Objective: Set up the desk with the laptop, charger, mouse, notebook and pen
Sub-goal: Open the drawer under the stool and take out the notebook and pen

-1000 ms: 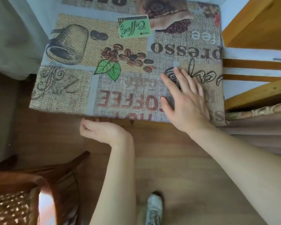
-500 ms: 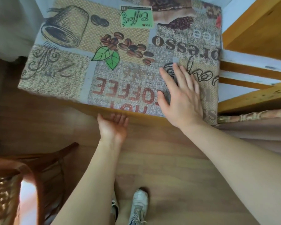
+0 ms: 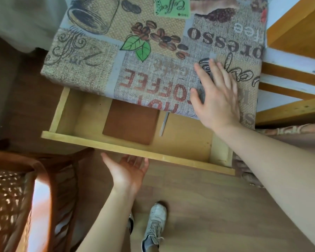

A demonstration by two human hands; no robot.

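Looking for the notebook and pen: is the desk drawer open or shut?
Open. The drawer is out beyond the desk edge, showing a brown notebook and pen inside.

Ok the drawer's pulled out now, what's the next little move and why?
Probably let the left hand leave the drawer front and reach in for the brown notebook. The drawer stands open, the notebook lies flat with a pen beside it, and the right hand rests flat on the tablecloth.

Right hand (image 3: 217,99) flat on the coffee-print desk cover (image 3: 153,51), fingers spread. Left hand (image 3: 127,170), palm up, fingertips under the front board of the open drawer (image 3: 135,150). Beyond those fingertips, inside: brown notebook (image 3: 131,122), pen (image 3: 164,124) just beside it.
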